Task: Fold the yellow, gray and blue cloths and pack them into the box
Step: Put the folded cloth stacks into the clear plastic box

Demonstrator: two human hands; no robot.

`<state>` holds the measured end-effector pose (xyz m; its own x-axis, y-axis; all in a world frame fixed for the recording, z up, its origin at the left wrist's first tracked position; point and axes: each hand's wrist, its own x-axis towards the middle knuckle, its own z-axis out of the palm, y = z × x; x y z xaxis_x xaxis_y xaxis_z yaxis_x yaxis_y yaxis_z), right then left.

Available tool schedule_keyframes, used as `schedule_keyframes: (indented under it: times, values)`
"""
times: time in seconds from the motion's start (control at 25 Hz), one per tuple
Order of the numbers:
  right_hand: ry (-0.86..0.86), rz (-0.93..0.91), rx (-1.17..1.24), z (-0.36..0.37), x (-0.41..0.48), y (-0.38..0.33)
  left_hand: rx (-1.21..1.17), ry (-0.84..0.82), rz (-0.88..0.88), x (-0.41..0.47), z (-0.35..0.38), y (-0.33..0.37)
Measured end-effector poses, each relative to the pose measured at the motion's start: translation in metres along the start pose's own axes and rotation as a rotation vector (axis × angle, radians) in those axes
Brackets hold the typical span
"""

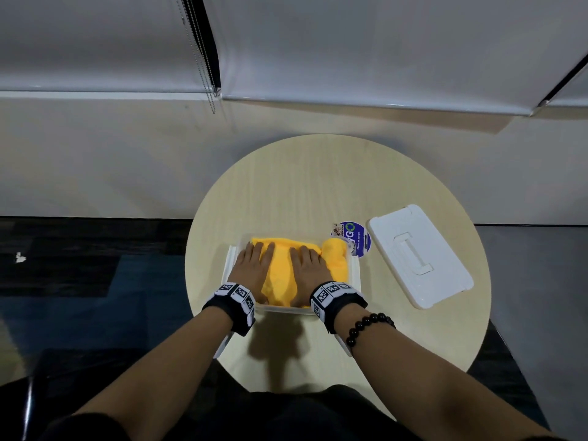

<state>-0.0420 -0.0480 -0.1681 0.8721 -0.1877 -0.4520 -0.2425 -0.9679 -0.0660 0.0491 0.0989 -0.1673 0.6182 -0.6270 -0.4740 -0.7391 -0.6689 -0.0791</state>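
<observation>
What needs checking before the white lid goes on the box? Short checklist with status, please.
1. Yellow cloth inside the translucent plastic box: ok, it fills the box.
2. Cloth below the rim: cannot tell; a rolled bulge at its right end sits high.
3. Gray and blue cloths packed: cannot tell; none is visible, and the yellow cloth covers whatever is in the box.
4. Hands out of the box: not ok; left hand and right hand press flat on the cloth.
5. White rectangular plastic lid at hand: ok, it lies handle up on the round wooden table, right of the box.
</observation>
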Motion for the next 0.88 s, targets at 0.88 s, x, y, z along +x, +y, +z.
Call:
schedule_keyframes:
  times: [0.88]
  values:
    - [0.496,0.443,1.083,-0.007,-0.079,0.158,-0.318,0.006,0.111,0.027,-0.128,0.138]
